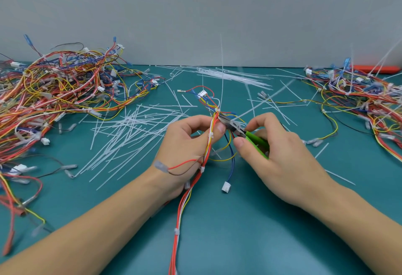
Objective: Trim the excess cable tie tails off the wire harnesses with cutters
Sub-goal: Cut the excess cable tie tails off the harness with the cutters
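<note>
My left hand [187,142] grips a wire harness [195,179] of red, white, yellow and blue wires, held upright over the green mat. A long white cable tie tail [222,68] stands straight up from a tie near the harness's top. Another tail [261,102] slants up to the right from the jaws. My right hand [280,152] holds green-handled cutters [254,138], with the metal jaws [227,122] at the harness just right of my left fingertips. A white connector [226,187] hangs from blue wires below.
A big tangle of harnesses [54,98] fills the left side, another pile [365,105] the right. Cut white tie tails [134,135] litter the mat's middle. A bundle of unused ties [230,76] lies at the back. An orange object [378,69] sits far right by the wall.
</note>
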A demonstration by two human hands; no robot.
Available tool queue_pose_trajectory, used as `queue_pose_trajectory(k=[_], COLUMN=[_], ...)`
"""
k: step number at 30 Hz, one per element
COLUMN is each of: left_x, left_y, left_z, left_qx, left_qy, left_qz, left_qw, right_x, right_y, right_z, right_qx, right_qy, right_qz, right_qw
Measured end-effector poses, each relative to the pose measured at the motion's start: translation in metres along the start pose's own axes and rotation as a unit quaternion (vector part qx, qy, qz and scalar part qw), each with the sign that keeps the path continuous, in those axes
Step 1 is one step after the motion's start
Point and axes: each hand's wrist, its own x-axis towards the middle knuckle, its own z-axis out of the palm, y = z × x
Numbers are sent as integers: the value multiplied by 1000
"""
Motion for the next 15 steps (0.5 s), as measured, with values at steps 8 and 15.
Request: queue_pose_trajectory(k=[8, 15], left_x=[2, 1], left_y=[-2, -1], left_z=[-2, -3], left_qx=[11, 5], left_qy=[-17, -42], left_qz=[6, 15], left_qw=[1000, 999], right_x=[3, 5], right_y=[5, 4], right_z=[-3, -8], right_qx=[9, 8], right_qy=[-10, -27], right_qz=[-28, -42], right_qw=[1000, 999])
